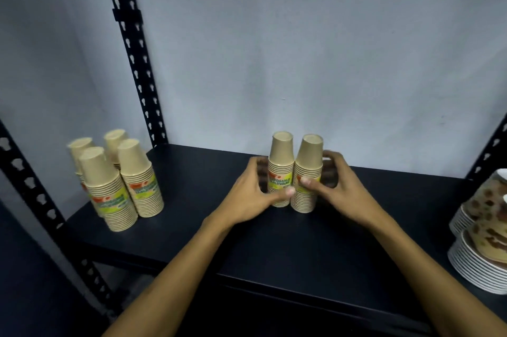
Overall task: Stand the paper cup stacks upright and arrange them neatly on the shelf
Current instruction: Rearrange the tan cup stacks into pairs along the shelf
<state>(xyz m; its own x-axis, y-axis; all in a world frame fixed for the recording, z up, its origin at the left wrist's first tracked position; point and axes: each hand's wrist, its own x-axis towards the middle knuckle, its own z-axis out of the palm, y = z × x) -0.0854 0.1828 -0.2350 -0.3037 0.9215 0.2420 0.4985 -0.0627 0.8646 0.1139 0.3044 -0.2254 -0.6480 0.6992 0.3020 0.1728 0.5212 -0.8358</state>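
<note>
Squaring up two cup stacks mid-shelf

My left hand (251, 194) and right hand (336, 185) each clasp a standing paper cup stack (280, 172), (306, 174), touching; I'd press low, keep bases flat on the shelf (274, 240), then align with the group of stacks (115, 180) far left.

On the shelf (274, 248), two cup stacks (295, 172) stand upright side by side, touching, near the back edge and a little right of the middle. The left hand (253, 194) wraps the left stack from its left side; the right hand (337, 188) wraps the right stack from its right side. Four more cup stacks (118, 180) stand clustered in the back left corner, just before the rear upright post (131, 48). A pile of plates (482, 268) with bowls (488, 210) on top sits at the right edge.
</note>
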